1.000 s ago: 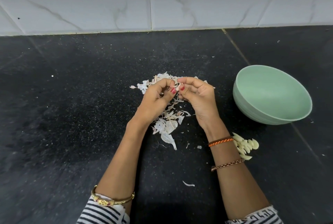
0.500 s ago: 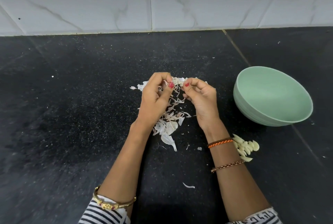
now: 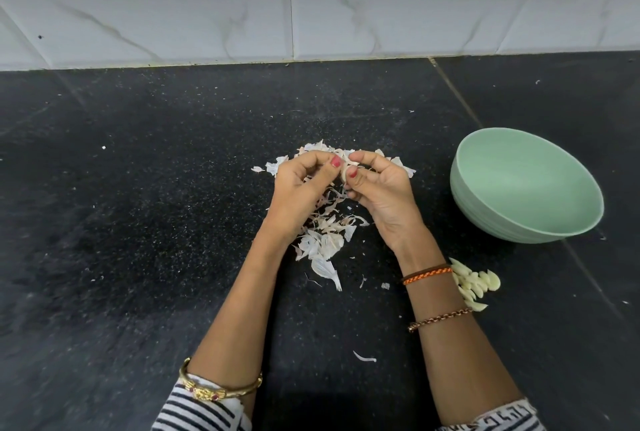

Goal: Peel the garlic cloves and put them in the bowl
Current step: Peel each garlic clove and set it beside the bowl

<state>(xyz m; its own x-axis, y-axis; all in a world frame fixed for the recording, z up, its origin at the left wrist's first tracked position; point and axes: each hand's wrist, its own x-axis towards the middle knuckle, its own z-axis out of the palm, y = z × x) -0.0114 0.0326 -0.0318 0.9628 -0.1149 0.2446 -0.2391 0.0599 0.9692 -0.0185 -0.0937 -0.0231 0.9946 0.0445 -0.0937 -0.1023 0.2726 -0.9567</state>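
A: Now both the left hand (image 3: 300, 184) and right hand (image 3: 380, 184) pinch one garlic clove (image 3: 346, 170) above the skins (image 3: 323, 240); bowl (image 3: 526, 188) sits right
B: Likely risk: slick clove slips, dropping among the skins

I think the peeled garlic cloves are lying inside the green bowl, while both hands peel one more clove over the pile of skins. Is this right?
Not quite. In the head view the green bowl looks empty; the peeled garlic cloves lie in a heap on the black counter, beside the right forearm. The rest holds: the left hand and right hand peel one clove over the pile of skins.
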